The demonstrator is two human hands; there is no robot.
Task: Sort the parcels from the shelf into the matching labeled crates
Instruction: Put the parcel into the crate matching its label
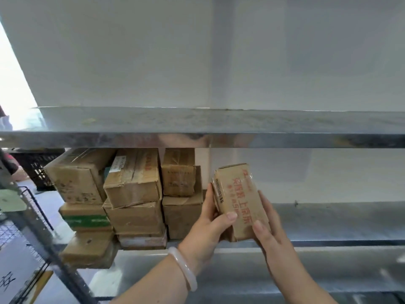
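Observation:
I hold a small brown cardboard parcel (237, 198) with red printed characters and a barcode strip, raised just above the middle metal shelf (328, 220). My left hand (208, 229), with a pale bangle on the wrist, grips its left side with the thumb across the front. My right hand (269, 229) grips its right side and lower edge. To the left, a stack of several brown cardboard parcels (131, 194) sits on the same shelf, one with a green band (87, 221).
The upper metal shelf (219, 128) runs across the view above the parcels, in front of a white wall. A black plastic crate (37, 167) stands at the far left behind the rack. A wire basket (24, 216) and a grey rack upright (43, 249) are at the lower left.

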